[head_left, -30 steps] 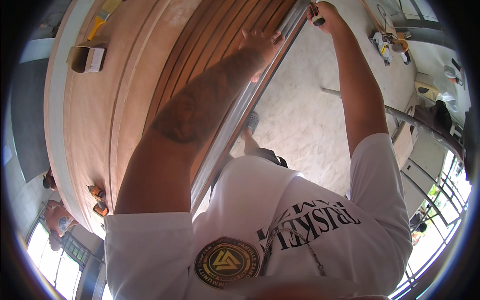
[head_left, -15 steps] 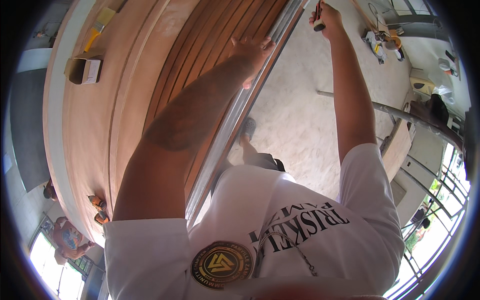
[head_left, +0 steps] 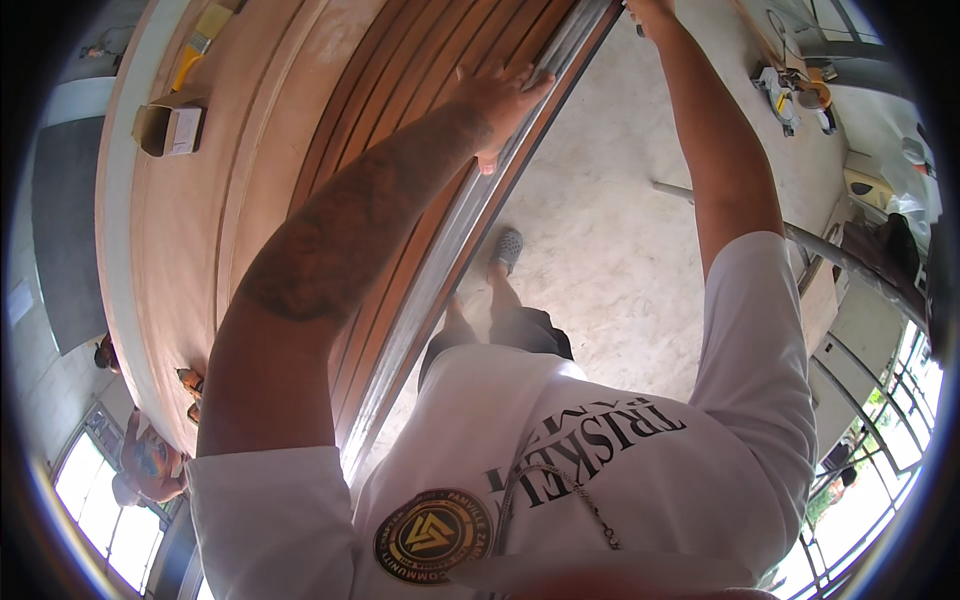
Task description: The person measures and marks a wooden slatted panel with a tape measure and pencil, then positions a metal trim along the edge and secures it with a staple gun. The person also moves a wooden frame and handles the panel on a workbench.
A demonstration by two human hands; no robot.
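Observation:
My left hand [head_left: 503, 105] lies with fingers spread on a brown slatted wood panel [head_left: 400, 75], and its fingertips reach over the silvery strip [head_left: 440, 255] along the panel's right edge. At the top edge of the view, my right hand [head_left: 652, 14] is closed around a hand tool with a red-and-black handle. Only the dark butt end of that tool [head_left: 640, 31] shows below the fist now. The rest of it, and where it touches, is cut off by the picture's edge. The fist is close to the panel's far right edge.
On the wide pale wood surface to the left lie a paintbrush [head_left: 195, 48] with a yellow handle, an open small box [head_left: 170, 128] and an orange-black power tool [head_left: 190, 382]. A yellow-and-grey saw [head_left: 785, 95] stands at far right. Another person [head_left: 152, 460] is at lower left.
My right hand has moved up and slightly left with the tool, partly out of view. The left hand stays spread on the panel. My view has shifted slightly and my foot shows more.

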